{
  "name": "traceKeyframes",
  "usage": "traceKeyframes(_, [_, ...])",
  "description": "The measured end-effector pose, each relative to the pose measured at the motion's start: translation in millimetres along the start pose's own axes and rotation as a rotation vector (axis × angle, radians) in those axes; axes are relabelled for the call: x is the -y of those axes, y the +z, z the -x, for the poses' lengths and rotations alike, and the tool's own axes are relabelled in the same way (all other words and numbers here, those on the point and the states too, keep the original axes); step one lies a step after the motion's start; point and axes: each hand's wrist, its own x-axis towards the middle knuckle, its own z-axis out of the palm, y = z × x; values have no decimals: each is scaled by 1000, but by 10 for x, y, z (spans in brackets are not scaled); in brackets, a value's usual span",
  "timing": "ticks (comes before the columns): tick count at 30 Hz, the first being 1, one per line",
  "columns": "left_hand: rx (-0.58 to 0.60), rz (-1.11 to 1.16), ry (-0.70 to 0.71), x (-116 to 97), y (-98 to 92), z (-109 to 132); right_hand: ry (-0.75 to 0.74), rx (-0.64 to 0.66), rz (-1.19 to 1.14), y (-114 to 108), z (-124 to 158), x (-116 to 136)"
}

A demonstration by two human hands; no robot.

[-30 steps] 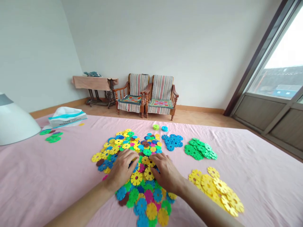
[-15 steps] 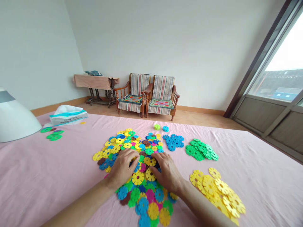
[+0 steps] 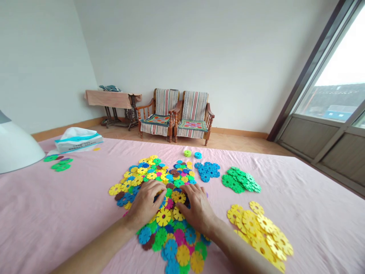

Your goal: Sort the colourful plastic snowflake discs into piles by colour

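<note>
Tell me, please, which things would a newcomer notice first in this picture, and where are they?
The eye would probably fall first on the mixed pile of colourful discs in the middle of the pink cloth, with the left hand and the right hand over it. Next come the single-colour piles to its right: blue discs, green discs and yellow discs. Beyond the cloth, two chairs stand before the pale wall.

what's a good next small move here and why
Perhaps lift a yellow disc with the right hand and lay it on the yellow pile. Both hands are at the mixed pile, where that disc lies exposed, while the yellow, green and blue piles lie apart by colour, suggesting sorting.
</note>
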Motion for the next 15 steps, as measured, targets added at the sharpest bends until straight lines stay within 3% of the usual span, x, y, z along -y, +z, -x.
traceKeyframes(9, [6, 4, 8, 31, -9, -9, 42, -70, -197, 45, -4, 11])
traceKeyframes(12, [6, -1, 15, 47, -12, -7, 61, -92, -311, -67, -42, -2])
traceKeyframes(15, [8, -8, 27, 55, -14, -7, 90, -91, -349, -322, -72, -91])
